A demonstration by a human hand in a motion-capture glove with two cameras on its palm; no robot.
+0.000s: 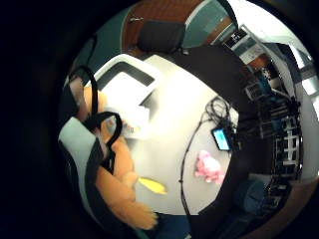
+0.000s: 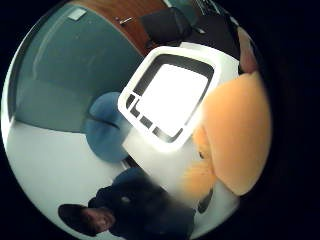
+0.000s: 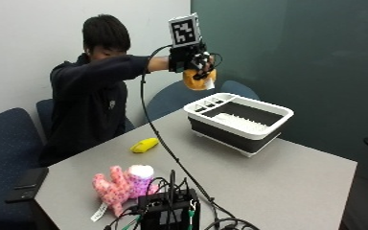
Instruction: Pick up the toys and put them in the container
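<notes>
Right hand point(image 3: 193, 60): raised high, fingers curled round the orange plush toy point(image 3: 199, 79) — held above the container's point(image 3: 238, 139) far-left corner.
Orange toy: looks soft, light; body squashes, so hold round the middle.
Remaining: yellow toy point(image 3: 143, 144) and pink plush toy point(image 3: 123, 186) on the table point(image 3: 299, 182) — pink probably soft too.

Count: 3 toys total. 1 orange plush point(image 3: 199, 79), 1 yellow toy point(image 3: 144, 144), 1 pink plush point(image 3: 123, 186). 1 container point(image 3: 239, 121), white rim, dark walls. 1 table point(image 3: 299, 182). 1 black electronics box point(image 3: 169, 212) with a bundle of cables, cable count can't be told. 1 dark flat device point(image 3: 24, 183) at the table edge. 3 blue chairs show: 1 point(image 3: 5, 143) beside the person, 2 point(image 3: 171, 98) behind the table. 1 gloved hand point(image 3: 190, 56), 1 person.
</notes>
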